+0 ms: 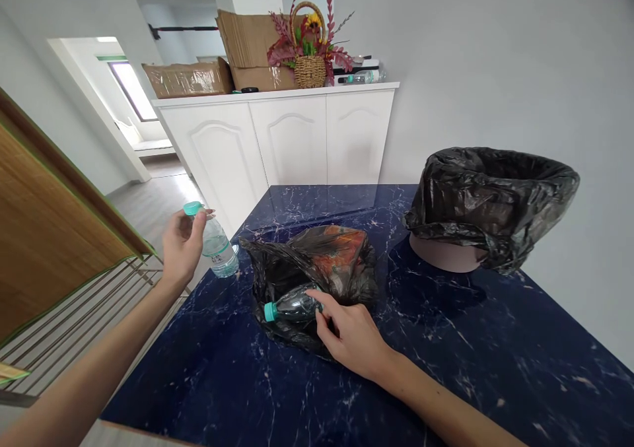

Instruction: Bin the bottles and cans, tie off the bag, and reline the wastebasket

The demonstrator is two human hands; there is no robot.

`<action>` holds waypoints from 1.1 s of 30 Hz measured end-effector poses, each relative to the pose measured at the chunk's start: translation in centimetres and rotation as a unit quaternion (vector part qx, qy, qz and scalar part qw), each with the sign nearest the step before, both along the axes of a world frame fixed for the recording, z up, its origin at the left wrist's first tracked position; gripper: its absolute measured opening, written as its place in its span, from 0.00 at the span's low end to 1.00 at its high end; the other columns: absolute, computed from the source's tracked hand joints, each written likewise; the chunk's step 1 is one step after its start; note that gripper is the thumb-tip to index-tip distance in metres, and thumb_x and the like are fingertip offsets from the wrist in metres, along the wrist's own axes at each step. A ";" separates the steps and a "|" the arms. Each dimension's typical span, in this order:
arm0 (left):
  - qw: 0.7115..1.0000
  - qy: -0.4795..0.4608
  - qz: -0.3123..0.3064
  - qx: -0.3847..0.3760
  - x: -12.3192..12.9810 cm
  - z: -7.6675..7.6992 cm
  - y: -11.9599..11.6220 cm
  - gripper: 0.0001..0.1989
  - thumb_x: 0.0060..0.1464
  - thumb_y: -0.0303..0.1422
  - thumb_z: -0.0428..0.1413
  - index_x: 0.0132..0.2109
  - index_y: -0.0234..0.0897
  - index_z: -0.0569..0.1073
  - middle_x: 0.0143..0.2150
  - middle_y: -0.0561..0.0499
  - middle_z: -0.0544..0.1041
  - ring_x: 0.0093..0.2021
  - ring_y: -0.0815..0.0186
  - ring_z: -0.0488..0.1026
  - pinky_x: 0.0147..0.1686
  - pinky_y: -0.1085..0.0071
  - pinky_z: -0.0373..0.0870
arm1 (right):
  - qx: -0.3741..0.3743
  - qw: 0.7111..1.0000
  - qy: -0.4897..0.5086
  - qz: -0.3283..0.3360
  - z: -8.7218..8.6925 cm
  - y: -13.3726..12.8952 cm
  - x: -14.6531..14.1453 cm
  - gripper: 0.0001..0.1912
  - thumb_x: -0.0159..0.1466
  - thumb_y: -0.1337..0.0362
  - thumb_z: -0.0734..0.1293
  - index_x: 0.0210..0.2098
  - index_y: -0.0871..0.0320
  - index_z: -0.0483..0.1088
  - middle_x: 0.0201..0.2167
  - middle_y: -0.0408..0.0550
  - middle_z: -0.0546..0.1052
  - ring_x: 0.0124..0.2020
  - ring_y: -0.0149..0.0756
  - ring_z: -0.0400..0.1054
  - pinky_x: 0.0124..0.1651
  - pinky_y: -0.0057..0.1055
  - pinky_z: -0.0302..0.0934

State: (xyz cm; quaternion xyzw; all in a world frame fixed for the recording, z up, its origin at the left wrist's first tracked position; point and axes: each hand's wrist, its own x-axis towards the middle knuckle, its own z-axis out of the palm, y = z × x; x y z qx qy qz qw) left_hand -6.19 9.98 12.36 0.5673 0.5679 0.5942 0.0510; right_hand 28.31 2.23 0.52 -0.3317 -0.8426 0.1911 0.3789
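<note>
My left hand point(184, 241) is closed around the neck of a clear plastic bottle point(218, 252), just under its turquoise cap. This bottle leans, with its base at the left edge of the dark blue marbled table point(317, 404), and some liquid shows inside it. A second clear bottle point(296, 305) with a turquoise cap lies on its side at the opening of a black plastic bag point(341, 262). My right hand point(349, 331) grips its right end between thumb and fingers, the cap pointing left. Something orange-red shows through the bag.
At the right of the table stands a light-coloured bin point(443, 254) lined with a black bag point(495, 203). Behind is a white cabinet point(297, 137) bearing cardboard boxes point(191, 79), a flower basket point(310, 70) and bottles. A wooden panel point(54, 216) and metal rack point(74, 321) flank the left.
</note>
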 end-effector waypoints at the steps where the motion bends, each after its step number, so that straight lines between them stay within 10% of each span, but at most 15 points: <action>1: 1.000 0.004 -0.003 -0.004 0.0 -0.1 0.0 0.24 0.69 0.47 0.59 0.58 0.29 0.72 0.56 0.42 0.83 0.58 0.60 0.79 0.63 0.59 0.74 | 0.002 1.000 0.000 -0.001 0.0 0.0 0.0 0.22 0.77 0.67 0.58 0.68 0.56 0.67 0.23 0.35 0.74 0.18 0.28 0.64 0.28 0.27 0.54; 6: 0.999 0.033 0.009 -0.019 -0.3 -0.9 -1.1 0.32 0.65 0.46 0.64 0.65 0.31 0.66 0.65 0.38 0.76 0.65 0.55 0.74 0.69 0.53 0.68 | -0.009 1.000 -0.003 0.010 0.1 0.0 0.1 0.23 0.78 0.67 0.58 0.70 0.57 0.66 0.23 0.35 0.74 0.18 0.28 0.63 0.27 0.26 0.53; 11: 0.970 0.137 0.176 0.098 -0.1 -2.3 -5.1 0.31 0.62 0.43 0.66 0.62 0.30 0.64 0.64 0.33 0.68 0.63 0.50 0.71 0.67 0.48 0.68 | -0.004 1.000 -0.009 0.007 0.1 0.1 0.1 0.22 0.78 0.67 0.58 0.68 0.56 0.67 0.24 0.36 0.74 0.19 0.28 0.65 0.27 0.26 0.54; 15: 0.962 0.270 -0.004 -0.031 2.1 -4.0 -9.0 0.12 0.69 0.42 0.58 0.52 0.41 0.73 0.48 0.47 0.78 0.49 0.56 0.77 0.54 0.57 0.76 | -0.002 1.000 -0.009 0.005 -0.1 0.1 0.1 0.22 0.78 0.67 0.58 0.68 0.55 0.67 0.23 0.36 0.74 0.19 0.28 0.65 0.27 0.25 0.55; 19: 0.923 0.306 -0.162 -0.168 4.8 -6.0 -10.8 0.17 0.68 0.47 0.59 0.57 0.46 0.76 0.54 0.47 0.81 0.55 0.54 0.79 0.57 0.58 0.76 | -0.007 1.000 -0.003 0.004 -0.1 0.1 0.1 0.22 0.78 0.66 0.58 0.69 0.57 0.66 0.22 0.35 0.74 0.17 0.28 0.63 0.26 0.26 0.53; 25: 0.909 0.313 -0.200 -0.188 6.4 -7.7 -10.7 0.19 0.69 0.49 0.59 0.61 0.48 0.77 0.55 0.46 0.83 0.55 0.52 0.79 0.58 0.54 0.76 | -0.005 1.000 0.004 0.003 0.0 0.1 0.0 0.22 0.77 0.66 0.57 0.69 0.58 0.66 0.22 0.35 0.74 0.17 0.28 0.63 0.27 0.26 0.55; 33: 0.960 0.226 -0.115 -0.122 6.0 -5.4 -12.0 0.14 0.71 0.43 0.56 0.58 0.47 0.76 0.56 0.46 0.81 0.57 0.54 0.78 0.60 0.57 0.75 | -0.023 1.000 0.021 -0.003 -0.1 0.1 0.2 0.30 0.77 0.66 0.57 0.78 0.59 0.52 0.23 0.34 0.72 0.18 0.28 0.62 0.27 0.26 0.54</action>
